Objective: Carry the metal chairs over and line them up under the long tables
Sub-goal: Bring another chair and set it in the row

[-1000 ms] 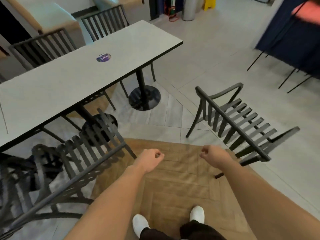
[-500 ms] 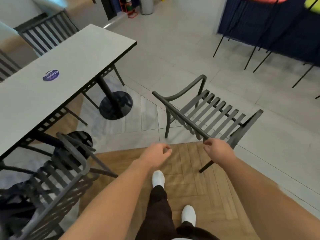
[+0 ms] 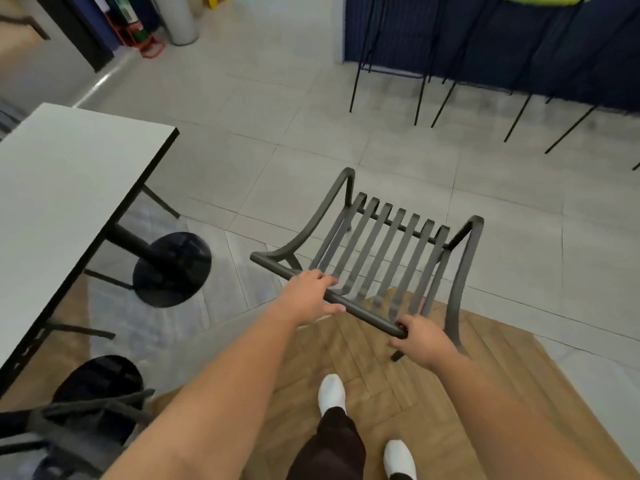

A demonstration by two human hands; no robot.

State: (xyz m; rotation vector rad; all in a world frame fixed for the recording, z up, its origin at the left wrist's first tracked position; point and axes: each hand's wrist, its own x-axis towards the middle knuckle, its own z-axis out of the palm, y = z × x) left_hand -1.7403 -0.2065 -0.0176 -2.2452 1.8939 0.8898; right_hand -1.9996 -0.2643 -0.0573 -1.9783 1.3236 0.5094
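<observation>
Both hands grip the top rail of the metal chair (image 3: 388, 244): left hand (image 3: 308, 296) wrapped near its middle, right hand (image 3: 420, 341) closed on its end. Beyond them lies pale tiled floor (image 3: 311, 133); left of the left hand stands the white tabletop (image 3: 62, 181).

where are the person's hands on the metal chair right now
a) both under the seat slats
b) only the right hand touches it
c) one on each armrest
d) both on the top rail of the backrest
d: the left hand and the right hand both sit on the top rail of the metal chair, with neither on an armrest.
</observation>
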